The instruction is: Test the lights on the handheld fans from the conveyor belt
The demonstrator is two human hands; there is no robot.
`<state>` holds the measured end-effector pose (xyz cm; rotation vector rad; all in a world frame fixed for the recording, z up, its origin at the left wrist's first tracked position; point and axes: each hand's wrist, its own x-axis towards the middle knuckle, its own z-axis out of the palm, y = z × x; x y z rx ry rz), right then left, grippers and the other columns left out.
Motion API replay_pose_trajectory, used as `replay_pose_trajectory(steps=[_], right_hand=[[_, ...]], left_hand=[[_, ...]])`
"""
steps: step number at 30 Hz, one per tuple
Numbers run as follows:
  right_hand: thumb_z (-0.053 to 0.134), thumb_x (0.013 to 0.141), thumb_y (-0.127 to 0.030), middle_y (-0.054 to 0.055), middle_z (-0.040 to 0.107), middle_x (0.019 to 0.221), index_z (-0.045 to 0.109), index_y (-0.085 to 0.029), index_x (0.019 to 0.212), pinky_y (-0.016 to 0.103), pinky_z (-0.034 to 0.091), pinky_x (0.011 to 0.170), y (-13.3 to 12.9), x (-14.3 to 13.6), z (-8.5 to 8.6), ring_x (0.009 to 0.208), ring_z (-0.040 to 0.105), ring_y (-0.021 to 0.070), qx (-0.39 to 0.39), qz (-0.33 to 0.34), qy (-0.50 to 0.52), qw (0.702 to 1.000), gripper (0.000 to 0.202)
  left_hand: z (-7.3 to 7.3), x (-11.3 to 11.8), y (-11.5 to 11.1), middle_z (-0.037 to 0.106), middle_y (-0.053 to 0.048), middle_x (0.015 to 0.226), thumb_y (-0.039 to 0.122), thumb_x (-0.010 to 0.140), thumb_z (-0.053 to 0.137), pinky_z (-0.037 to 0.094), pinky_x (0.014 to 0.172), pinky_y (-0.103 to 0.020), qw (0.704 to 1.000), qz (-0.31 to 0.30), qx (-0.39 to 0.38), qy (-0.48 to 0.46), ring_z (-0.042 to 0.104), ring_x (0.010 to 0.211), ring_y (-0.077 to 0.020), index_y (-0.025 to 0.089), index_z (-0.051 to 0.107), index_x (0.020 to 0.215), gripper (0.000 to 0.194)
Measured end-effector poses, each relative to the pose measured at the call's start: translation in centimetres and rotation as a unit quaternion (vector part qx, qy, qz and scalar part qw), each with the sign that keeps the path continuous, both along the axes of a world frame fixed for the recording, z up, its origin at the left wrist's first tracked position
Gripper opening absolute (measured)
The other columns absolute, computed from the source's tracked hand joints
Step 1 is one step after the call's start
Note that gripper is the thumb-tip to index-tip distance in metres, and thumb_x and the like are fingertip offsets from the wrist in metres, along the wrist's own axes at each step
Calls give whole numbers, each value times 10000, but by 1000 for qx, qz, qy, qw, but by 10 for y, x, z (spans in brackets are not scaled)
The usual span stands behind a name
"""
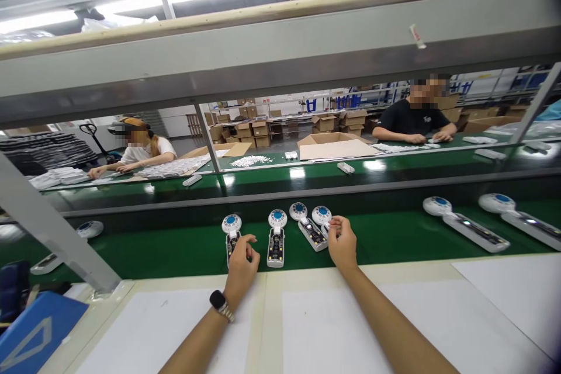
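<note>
My left hand [243, 266] is above the green belt, fingers loosely curled and apart, holding nothing that I can see. It partly covers a white device [231, 224] with a round blue-centred head and an exposed circuit board. Just right of it lies a similar device [276, 245], head away from me. My right hand [343, 242] pinches the edge of another white device [322, 214] by its round head; my fingers hide much of its body. Touching or overlapping it is a tilted device [312, 234] with a lit spot on its board.
Two more devices [475, 231] [526, 219] lie on the belt [385, 234] at right. White paper [333, 327] covers the near bench. A slanted metal post [56, 222] and blue folder [41, 330] stand left. Two people [146, 149] [412, 120] work across the line beneath an overhead shelf [280, 52].
</note>
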<state>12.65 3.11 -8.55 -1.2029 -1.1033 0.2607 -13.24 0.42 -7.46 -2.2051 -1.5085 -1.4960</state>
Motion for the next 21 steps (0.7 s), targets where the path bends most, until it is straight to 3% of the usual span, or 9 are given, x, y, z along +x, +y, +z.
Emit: replay_pose_trajectory(steps=[9,14,18,21], right_hand=[[379,806,-250,86,612,865,478,-165,981,318,500,729,-8,-9,-3,791,613,184,-21,83,-34,996,218],[374,804,-289,146,582,1001,463,-137,1072,383,440,813,-11,-10,-2,938,554,245,-92,39,-81,992,321],[559,695,-436,156,614,934,500,-119,1089,405,428,737,-13,-13,-3,881,572,316,-194,49,-127,971,509],[645,616,-429,144,632,911,550,-148,1019,379,412,702,-17,-21,-2,856,582,329,-224,83,-157,958,501]], left_hand=[[4,4,-7,429,13,679,105,775,382,422,588,-242,999,-25,9,24,462,586,-125,164,481,980,235],[7,7,-12,439,10,702,142,820,383,428,592,-239,997,-66,-5,46,468,589,-121,176,471,994,198],[5,8,-12,466,-4,738,172,846,389,435,617,-242,996,-70,4,58,467,589,-116,175,466,991,164],[2,7,-10,495,-26,782,129,851,340,442,651,-246,995,-71,3,73,491,611,-117,175,460,1001,198]])
